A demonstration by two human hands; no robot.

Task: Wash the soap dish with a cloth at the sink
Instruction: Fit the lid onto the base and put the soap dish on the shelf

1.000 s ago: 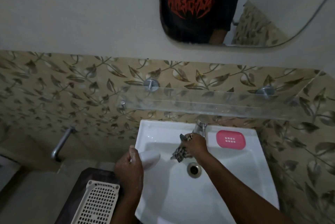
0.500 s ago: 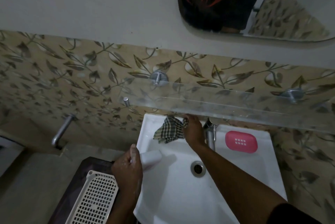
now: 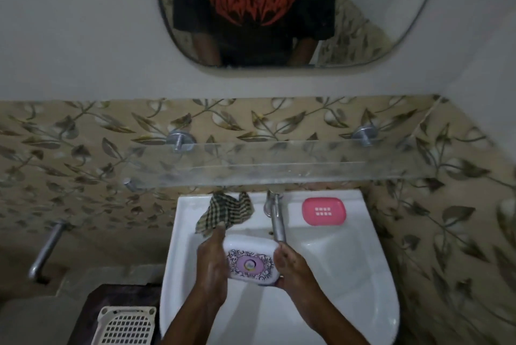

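Dim, soft indoor light; wide-angle bending toward the edges.

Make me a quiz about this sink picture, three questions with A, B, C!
1. Where is the checked cloth?
A in a bucket
B on the back edge of the sink, left of the tap
C on a chair

2. What colour is the small tray right of the tap?
A pink
B green
C blue

3. How is the white soap dish held?
A by nobody
B by one hand only
C by the left hand and right hand together

Answers: B, the cloth lies beside the tap; A, the tray is plainly pink; C, a hand grips each end.
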